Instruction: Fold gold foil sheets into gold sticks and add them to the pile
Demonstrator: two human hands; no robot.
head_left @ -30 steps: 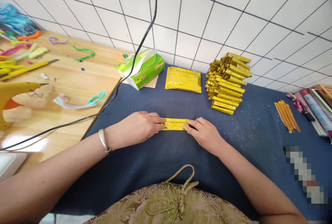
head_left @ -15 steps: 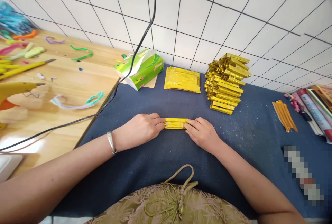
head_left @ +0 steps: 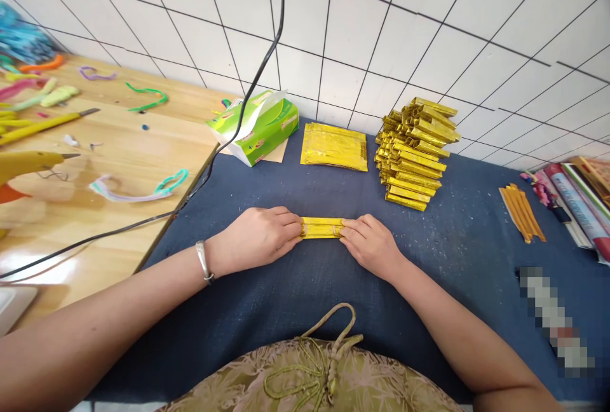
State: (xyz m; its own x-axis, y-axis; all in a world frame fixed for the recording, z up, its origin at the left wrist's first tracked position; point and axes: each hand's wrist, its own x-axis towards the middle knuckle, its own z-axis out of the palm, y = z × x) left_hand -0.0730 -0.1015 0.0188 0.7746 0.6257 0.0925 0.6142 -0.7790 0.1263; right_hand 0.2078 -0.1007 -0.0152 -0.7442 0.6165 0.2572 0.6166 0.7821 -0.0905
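A creased gold paper strip point(head_left: 321, 227) lies crosswise on the dark blue cloth point(head_left: 267, 310), in front of my body. My left hand point(head_left: 269, 234) grips its left end with fingers pressed together. Its right end is pinched in my right hand point(head_left: 372, 243). Beyond the strip sits a flat stack of gold paper point(head_left: 334, 146). To the right of that stack rises a pile of folded gold strips point(head_left: 414, 154).
A green tissue box point(head_left: 267, 129) stands at the back left. A black cable point(head_left: 260, 75) hangs down and crosses the wooden table point(head_left: 157, 126), which holds a yellow glue gun point(head_left: 28, 164). Orange-gold strips point(head_left: 521, 213) and books point(head_left: 581, 205) lie right.
Both hands keep their hold on the gold strip and have barely moved. The view has shifted very slightly.
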